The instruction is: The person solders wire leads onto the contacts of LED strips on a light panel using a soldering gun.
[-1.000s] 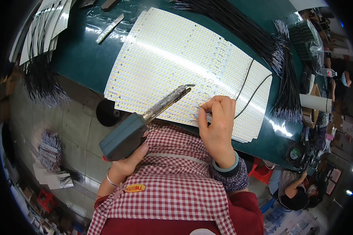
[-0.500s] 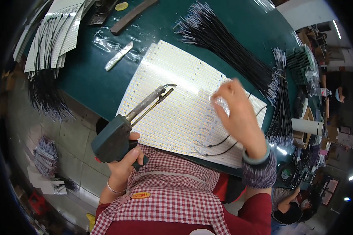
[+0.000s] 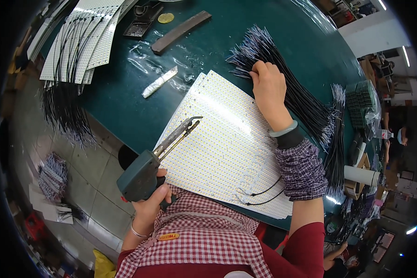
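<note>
My left hand point(image 3: 149, 206) is closed around the grip of a dark green soldering gun point(image 3: 140, 174). Its bent tip hovers over a stack of white LED boards point(image 3: 213, 143) that lies at a slant in front of me. Beyond the stack's right edge, my right hand point(image 3: 269, 89) bends its fingers down onto the tinned ends of a thick bundle of black wires point(image 3: 297, 90). The fingers are drawn together at the wires; the exact tips are hidden. Two short black wires point(image 3: 263, 198) lie on the near right corner of the top board.
More boards with black wires attached point(image 3: 82, 41) hang over the table's left edge. A foil-wrapped stick point(image 3: 160, 82), a dark bar point(image 3: 181, 32) and a yellow disc point(image 3: 166, 18) lie farther back. A second wire bundle point(image 3: 337, 143) and a white roll point(image 3: 361, 176) are at right.
My right hand has moved from above the boards, away from me, to the wire bundle, and its fingers have come down on it. My left hand keeps the soldering gun over the boards.
</note>
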{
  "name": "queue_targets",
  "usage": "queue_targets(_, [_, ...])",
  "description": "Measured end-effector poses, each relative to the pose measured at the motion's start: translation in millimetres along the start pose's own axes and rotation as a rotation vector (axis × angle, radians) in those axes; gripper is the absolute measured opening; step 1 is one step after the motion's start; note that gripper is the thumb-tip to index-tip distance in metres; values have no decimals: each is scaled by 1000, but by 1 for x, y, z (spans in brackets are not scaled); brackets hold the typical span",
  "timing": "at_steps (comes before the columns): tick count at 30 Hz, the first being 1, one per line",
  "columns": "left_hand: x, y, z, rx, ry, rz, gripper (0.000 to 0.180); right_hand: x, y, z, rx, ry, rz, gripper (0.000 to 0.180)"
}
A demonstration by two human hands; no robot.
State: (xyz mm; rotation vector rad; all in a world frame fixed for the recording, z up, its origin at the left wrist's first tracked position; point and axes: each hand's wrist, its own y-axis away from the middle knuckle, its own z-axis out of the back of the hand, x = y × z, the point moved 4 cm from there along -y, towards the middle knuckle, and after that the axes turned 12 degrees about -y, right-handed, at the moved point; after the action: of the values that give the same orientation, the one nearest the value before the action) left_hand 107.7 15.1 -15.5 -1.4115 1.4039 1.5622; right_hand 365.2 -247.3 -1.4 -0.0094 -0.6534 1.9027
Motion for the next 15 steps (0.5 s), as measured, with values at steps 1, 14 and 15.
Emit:
queue_targets(1, [-1, 0, -1, 1, 8, -7, 42, 0, 2, 5, 7, -37, -10, 13])
queue_targets(14, [2, -7, 12, 39, 57, -127, 49, 67, 90, 76, 541, -330, 2, 13])
queue_targets(15, [0, -7, 10, 37, 56, -135, 49, 69, 91, 77, 520, -302, -33, 16])
